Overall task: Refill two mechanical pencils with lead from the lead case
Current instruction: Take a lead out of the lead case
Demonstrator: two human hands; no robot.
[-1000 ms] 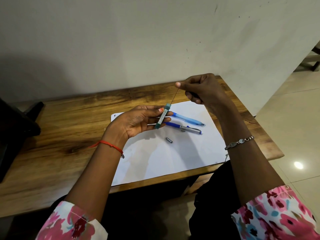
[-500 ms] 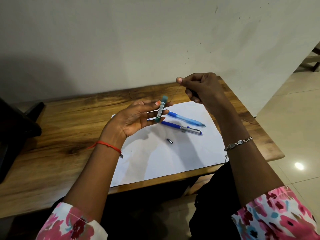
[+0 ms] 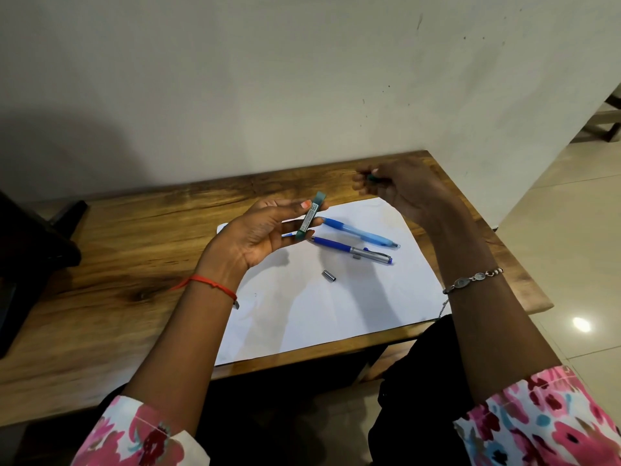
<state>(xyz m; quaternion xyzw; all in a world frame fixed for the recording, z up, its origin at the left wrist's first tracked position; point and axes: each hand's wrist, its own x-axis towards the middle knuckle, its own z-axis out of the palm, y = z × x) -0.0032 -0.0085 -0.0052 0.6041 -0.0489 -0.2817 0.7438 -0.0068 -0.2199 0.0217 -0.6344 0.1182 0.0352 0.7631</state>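
Holding the case [image 3: 311, 215] is the left hand [image 3: 258, 233]: the case is gripped between the thumb and the curled fingers, and it is kept in the air above the left part of the sheet [image 3: 319, 314]. The case is tilted, with its upper end pointing up and to the right. A white label is seen along its side.

The right hand [image 3: 406, 190] is raised above the far edge of the table [image 3: 117, 264], well apart from the case. Its fingers are curled, and a small teal piece [image 3: 371, 177] is pinched at the fingertips. This hand is blurred, so it cannot be told what the piece is, or whether a lead is held with it.

Two pencils are laid side by side on the sheet, almost parallel, with their tips toward the left hand. The light blue pencil [image 3: 361, 233] is the farther one, and the dark blue pencil [image 3: 349, 250], with a metal rear part, is placed just beside it. A small metal cap [image 3: 329, 276] is seen alone on the sheet, near the dark blue pencil but not touching it.

A red thread [image 3: 211, 283] is worn on the left wrist and a bracelet [image 3: 473, 279] on the right wrist.
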